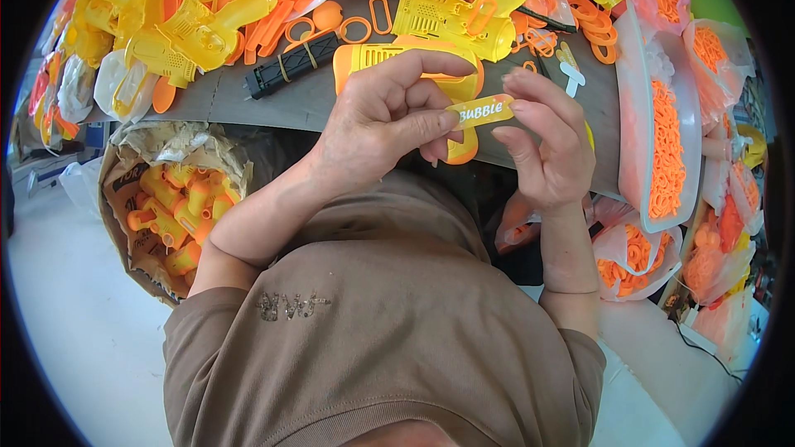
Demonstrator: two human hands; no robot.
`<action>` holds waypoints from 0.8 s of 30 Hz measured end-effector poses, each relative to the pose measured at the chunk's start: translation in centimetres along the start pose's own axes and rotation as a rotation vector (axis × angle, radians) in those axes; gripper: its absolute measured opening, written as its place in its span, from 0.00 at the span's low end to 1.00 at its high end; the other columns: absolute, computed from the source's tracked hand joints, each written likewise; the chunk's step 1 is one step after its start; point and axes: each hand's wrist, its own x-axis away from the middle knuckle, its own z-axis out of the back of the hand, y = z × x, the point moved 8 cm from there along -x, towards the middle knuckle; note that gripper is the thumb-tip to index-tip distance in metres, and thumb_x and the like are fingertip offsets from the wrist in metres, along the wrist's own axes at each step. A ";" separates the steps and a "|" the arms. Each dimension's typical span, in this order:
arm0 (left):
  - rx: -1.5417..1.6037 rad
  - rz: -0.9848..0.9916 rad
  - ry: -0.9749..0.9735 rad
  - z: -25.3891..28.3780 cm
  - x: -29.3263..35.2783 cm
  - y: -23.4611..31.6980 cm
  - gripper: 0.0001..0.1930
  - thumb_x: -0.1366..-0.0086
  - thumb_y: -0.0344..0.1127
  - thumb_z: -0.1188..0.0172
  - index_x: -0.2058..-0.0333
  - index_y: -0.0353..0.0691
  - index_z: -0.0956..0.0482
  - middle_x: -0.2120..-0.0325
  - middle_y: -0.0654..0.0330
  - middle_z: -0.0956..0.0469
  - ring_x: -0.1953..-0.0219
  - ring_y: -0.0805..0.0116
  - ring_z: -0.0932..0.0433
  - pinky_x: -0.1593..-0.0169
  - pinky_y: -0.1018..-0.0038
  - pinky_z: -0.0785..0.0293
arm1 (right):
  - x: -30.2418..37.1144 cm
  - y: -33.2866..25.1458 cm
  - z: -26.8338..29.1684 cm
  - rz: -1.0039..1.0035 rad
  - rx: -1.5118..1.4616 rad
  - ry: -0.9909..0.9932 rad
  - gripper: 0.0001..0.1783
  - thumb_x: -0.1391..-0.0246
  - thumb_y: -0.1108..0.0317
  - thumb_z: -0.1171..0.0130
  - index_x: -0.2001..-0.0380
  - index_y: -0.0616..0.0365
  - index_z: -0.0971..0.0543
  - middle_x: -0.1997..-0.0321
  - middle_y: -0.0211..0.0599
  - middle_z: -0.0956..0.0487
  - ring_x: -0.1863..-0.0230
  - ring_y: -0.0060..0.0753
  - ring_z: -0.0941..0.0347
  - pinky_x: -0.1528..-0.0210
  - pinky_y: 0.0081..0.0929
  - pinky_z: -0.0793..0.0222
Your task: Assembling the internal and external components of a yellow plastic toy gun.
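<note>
A small yellow label (484,110) with white lettering is pinched at its left end between the thumb and finger of my left hand (377,116). My right hand (551,136) is at the label's other end, thumb and fingers apart and curved; one fingertip is at or very near that end, and I cannot tell if it touches. Below both hands lies a yellow and orange toy gun body (377,55) at the bench edge, partly hidden by my left hand.
A black electric screwdriver (294,64) lies left of the gun body. Yellow gun shells (211,29) and orange parts pile along the back. On the right stands a clear bin (633,116) of orange rings. A lined carton (124,199) of finished-looking guns sits at lower left.
</note>
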 end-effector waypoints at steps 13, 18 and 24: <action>-0.154 0.036 -0.054 0.8 0.9 -0.5 0.19 0.39 0.22 0.48 0.47 0.34 0.33 0.76 0.64 0.26 0.76 0.82 0.30 0.71 0.85 0.32 | 1.2 -0.6 -1.7 -0.011 -0.095 -0.158 0.18 0.60 0.80 0.35 0.62 0.61 0.25 0.59 0.48 0.24 0.63 0.43 0.24 0.63 0.30 0.26; -0.523 -0.335 0.095 1.8 1.9 1.6 0.17 0.43 0.22 0.42 0.53 0.35 0.27 0.71 0.59 0.23 0.73 0.75 0.27 0.67 0.81 0.30 | 0.9 -0.1 -1.4 0.025 -0.065 -0.142 0.19 0.60 0.80 0.35 0.61 0.60 0.26 0.60 0.45 0.24 0.64 0.38 0.24 0.62 0.29 0.27; -1.380 -0.743 0.147 2.8 1.9 3.4 0.19 0.51 0.29 0.37 0.57 0.44 0.22 0.55 0.57 0.28 0.52 0.54 0.31 0.51 0.64 0.36 | 1.0 6.3 0.1 -0.307 0.138 -0.104 0.26 0.58 0.82 0.38 0.53 0.59 0.29 0.64 0.36 0.22 0.60 0.30 0.26 0.56 0.25 0.31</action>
